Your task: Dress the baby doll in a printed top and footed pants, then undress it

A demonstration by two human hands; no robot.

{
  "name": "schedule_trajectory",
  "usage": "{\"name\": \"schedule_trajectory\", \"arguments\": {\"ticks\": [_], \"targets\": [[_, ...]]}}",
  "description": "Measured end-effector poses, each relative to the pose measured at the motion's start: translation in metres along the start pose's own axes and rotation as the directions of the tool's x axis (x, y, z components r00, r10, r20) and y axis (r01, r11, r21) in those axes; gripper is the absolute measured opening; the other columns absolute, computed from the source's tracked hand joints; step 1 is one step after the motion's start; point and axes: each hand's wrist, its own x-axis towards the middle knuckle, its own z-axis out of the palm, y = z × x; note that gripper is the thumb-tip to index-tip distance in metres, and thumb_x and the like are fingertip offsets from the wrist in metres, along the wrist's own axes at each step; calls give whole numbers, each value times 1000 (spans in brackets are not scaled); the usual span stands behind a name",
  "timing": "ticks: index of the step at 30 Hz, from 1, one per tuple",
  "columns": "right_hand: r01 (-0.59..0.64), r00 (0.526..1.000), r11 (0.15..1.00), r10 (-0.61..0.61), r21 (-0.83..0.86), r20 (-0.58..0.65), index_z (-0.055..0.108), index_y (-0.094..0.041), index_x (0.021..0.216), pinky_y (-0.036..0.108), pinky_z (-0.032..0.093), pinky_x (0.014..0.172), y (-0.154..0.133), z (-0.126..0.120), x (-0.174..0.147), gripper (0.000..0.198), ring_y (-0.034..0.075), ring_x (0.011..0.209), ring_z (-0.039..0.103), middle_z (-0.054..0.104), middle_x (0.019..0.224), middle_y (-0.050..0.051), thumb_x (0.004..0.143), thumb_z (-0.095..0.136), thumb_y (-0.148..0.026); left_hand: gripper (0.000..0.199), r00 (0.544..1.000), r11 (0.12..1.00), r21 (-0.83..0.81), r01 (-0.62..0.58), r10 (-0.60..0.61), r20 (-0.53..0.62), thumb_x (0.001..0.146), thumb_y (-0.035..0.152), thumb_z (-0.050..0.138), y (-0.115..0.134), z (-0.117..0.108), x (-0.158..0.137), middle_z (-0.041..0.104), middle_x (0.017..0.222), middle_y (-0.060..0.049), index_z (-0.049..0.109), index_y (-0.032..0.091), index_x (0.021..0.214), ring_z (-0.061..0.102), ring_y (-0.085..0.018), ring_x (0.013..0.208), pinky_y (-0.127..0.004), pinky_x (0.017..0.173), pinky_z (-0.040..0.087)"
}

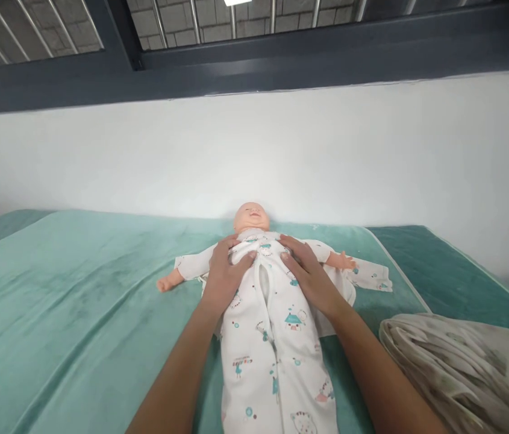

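A baby doll (pixel 252 216) lies on its back on a green bedspread, head toward the wall, arms out to both sides. White printed baby clothes (pixel 294 325) cover its front and run down toward me, with a slit-like opening at the middle. My left hand (pixel 226 270) rests on the cloth at one side of the doll's chest, thumb apart from the fingers. Opposite it, my right hand (pixel 311 272) lies on the cloth with fingers stretched out. The doll's right-side arm lies over a loose printed sleeve (pixel 371 276).
The green bedspread (pixel 78 301) spreads to both sides. A crumpled pale cloth (pixel 462 361) lies at the lower right. Behind the doll stands a white wall (pixel 254 150), topped by a dark window frame (pixel 254 66) with metal bars.
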Motion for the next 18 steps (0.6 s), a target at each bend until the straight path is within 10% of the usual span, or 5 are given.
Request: {"name": "schedule_trajectory", "arguments": {"ticks": [8,18], "targets": [[166,985,986,-164,-27,60,52,-30,130,46,25,119,-17,0,-6,41,22,145,28,37,153,6,93,54,-49,8,822,790,234,-566,563,87,94,30,54,6,11,-3,66,114,-6,54,23,91,52,-22,118,-40,102,43],[228,958,973,-215,46,-192,50,-22,73,40,39,100,-32,8,-12,31,23,107,47,46,104,6,83,62,-49,18,669,554,478,-682,736,100,101,28,35,0,19,-11,59,88,-7,47,22,90,50,-21,82,-36,76,42]]}}
